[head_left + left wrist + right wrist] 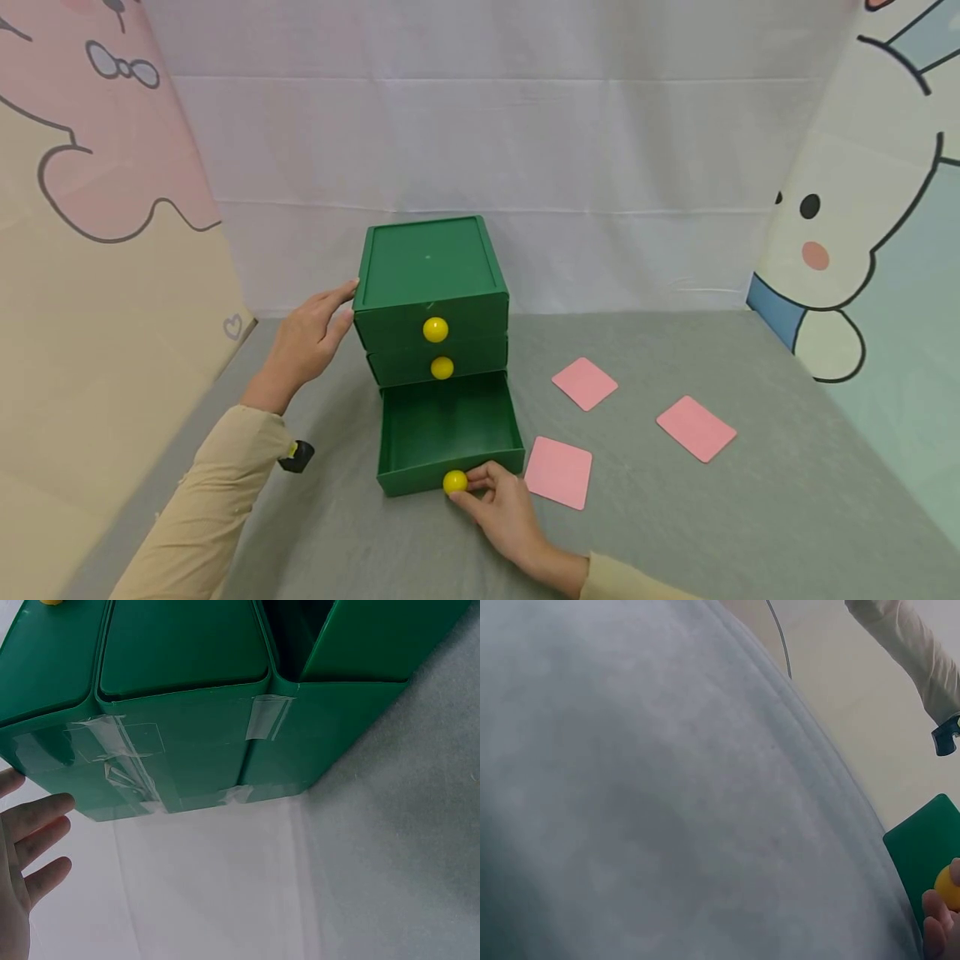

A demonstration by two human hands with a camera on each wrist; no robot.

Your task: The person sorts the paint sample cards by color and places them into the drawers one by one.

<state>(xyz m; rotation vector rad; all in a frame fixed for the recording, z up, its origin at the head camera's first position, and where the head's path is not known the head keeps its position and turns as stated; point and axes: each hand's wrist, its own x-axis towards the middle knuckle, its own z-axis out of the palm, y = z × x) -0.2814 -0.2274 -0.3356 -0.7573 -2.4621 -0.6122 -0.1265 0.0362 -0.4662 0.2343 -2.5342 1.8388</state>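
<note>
A green three-drawer cabinet stands on the grey cloth, each drawer bearing a round yellow knob. Its bottom drawer is pulled out, and nothing lies inside it. My right hand pinches the yellow knob of that drawer between thumb and fingers; the right wrist view catches the same knob at its edge. At the cabinet's left side, my left hand rests its fingertips near the top edge. The left wrist view shows those fingers extended beside the cabinet's taped side.
Three pink square cards lie to the right of the cabinet: one at the back, one farther right, and one close to my right hand. A white cloth hangs behind, with cartoon-printed panels on both sides.
</note>
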